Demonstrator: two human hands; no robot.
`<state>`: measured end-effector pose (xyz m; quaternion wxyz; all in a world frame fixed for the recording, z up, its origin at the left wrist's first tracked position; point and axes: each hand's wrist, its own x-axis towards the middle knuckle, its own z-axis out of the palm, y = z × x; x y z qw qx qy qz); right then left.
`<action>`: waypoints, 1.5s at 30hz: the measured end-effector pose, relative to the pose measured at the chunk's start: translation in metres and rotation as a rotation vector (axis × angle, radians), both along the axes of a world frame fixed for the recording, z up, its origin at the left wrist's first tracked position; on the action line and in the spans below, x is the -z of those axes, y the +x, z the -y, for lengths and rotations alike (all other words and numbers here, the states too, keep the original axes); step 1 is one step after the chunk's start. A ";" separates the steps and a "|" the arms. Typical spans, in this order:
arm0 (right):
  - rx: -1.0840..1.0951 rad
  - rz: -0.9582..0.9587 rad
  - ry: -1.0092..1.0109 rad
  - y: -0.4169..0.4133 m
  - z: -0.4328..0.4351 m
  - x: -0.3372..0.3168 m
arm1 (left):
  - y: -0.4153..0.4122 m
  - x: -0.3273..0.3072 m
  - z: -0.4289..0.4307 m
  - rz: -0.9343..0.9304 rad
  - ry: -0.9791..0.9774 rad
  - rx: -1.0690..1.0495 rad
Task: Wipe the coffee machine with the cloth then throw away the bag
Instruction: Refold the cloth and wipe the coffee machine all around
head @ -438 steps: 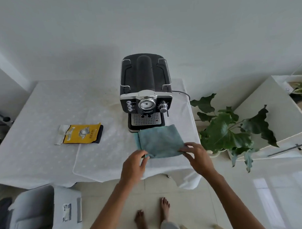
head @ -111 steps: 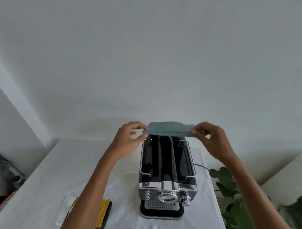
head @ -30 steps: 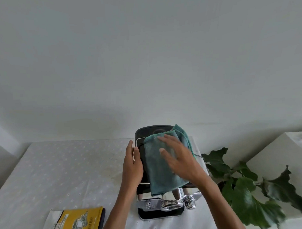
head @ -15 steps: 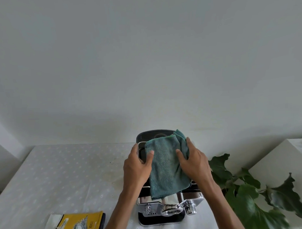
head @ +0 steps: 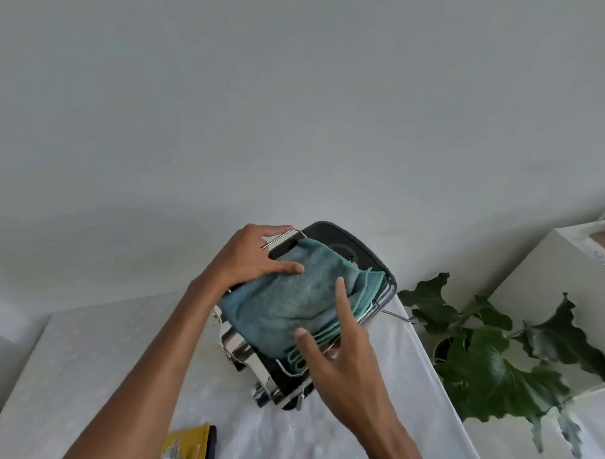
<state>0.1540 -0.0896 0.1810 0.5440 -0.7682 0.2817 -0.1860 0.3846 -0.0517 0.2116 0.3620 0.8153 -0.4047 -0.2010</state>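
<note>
Head cam, items L to R; clock refs taken from the coffee machine.

1. Table (head: 93, 357): white covering, carries items 2–5.
2. Bag (head: 188, 449): yellow, flat on the table at approx. 7 o'clock, well apart from the machine, cut off by the frame's bottom edge. Not handled yet.
3. My left hand (head: 254, 258): at 10 o'clock, fingers straight and spread, gripping nothing. It presses the cloth's left edge by the wire rail.
4. Cloth (head: 289, 298): teal, folded, lying across the machine top, layers spilling toward 3 o'clock.
5. Coffee machine (head: 356, 248): black top, chrome front. Back end points to approx. 1 o'clock of the frame.
6. My right hand (head: 336, 362): at 5 o'clock, fingers straight, index and thumb flat on the cloth's near-right part, no grip.
7. Plant (head: 487, 353): at 4 o'clock, off the table.

Change vs. 0.5 s ago: the machine was square-on and now sits skewed. Can't tell if it swivelled or my head tilted. My right hand has slid from the cloth's far-right edge to its near-right part.

Meaning, by my est.: wipe of the top is under way, front and sides probably still to do, bag disposal pending.
</note>
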 end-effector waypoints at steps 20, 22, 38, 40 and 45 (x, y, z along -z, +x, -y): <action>-0.106 -0.085 0.090 -0.016 -0.023 0.017 | 0.010 0.049 0.027 0.004 0.136 0.158; -0.209 -0.195 -0.068 -0.026 0.003 0.003 | 0.001 0.052 0.012 0.153 0.081 0.063; -0.416 -0.362 -1.067 0.095 0.114 0.029 | -0.020 0.053 -0.034 0.601 0.326 -0.163; -0.427 -0.393 -1.082 0.095 0.113 0.029 | -0.021 0.051 -0.034 0.579 0.326 -0.161; -0.513 -0.416 -1.023 0.104 0.121 0.018 | -0.027 0.043 -0.037 0.445 0.215 -0.157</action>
